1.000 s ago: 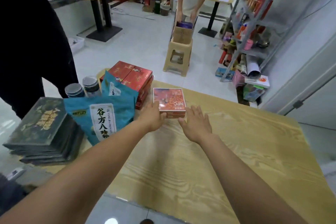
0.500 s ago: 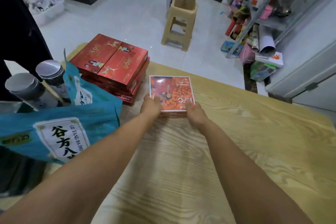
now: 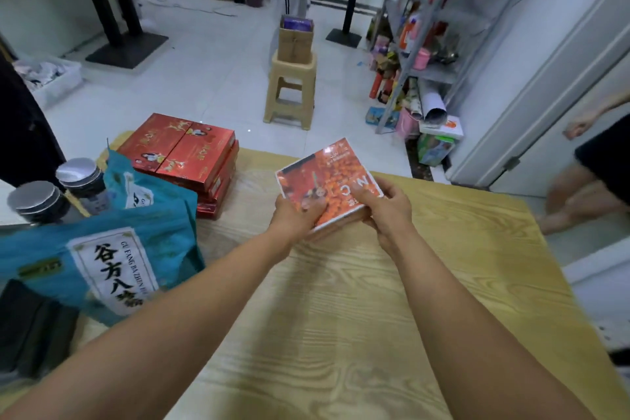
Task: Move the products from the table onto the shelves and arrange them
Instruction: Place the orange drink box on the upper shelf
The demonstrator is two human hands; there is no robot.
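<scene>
Both hands (image 3: 344,215) grip flat, glossy box (image 3: 325,182) — cardboard, seemingly.

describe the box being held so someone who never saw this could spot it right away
On the wooden table, right of the stacked red gift boxes, the left hand and right hand grip one flat square box, tilted up off the table. Unlike the red ones, it has a white border around a photo of orange fruit.

A stockroom or small shop's back room: packaged goods crowd a wooden bench (image 3: 375,300), among them stacked red gift boxes (image 3: 180,150) and teal food pouches (image 3: 102,259), while a metal shelving rack (image 3: 426,20) against the wall holds assorted products, more spilling onto the white tiled floor (image 3: 211,78).
</scene>
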